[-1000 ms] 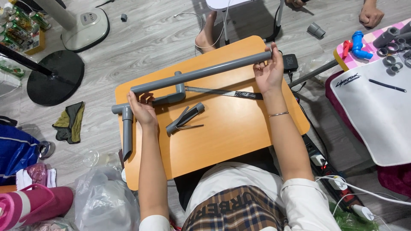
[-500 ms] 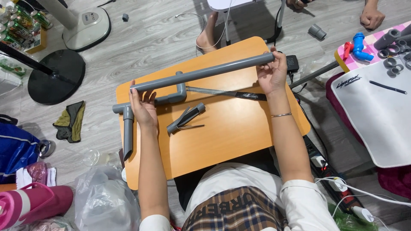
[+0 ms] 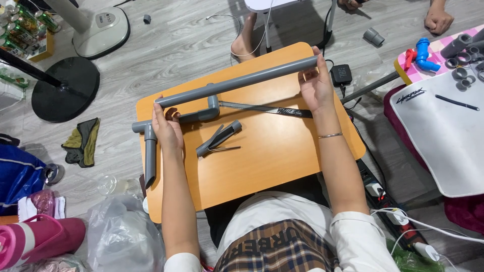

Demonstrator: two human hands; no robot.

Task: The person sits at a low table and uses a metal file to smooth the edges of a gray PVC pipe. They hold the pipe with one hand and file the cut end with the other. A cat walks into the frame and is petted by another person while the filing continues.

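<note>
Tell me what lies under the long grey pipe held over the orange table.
Under the long grey pipe: orange tabletop, a grey elbow pipe, a dark metal strip. The strip's left end is hidden.

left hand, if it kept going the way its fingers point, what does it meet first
The left hand points up the picture, away from the person, fingers already on the end of the long grey pipe. Past it the orange table soon ends, then grey floor; depth is hard to judge.

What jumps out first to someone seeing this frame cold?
A long grey plastic pipe spans the orange wooden table, with the left hand at one end and the right hand at the other. A short grey pipe assembly lies along the table's left edge, and a black fan base stands on the floor beyond.
</note>
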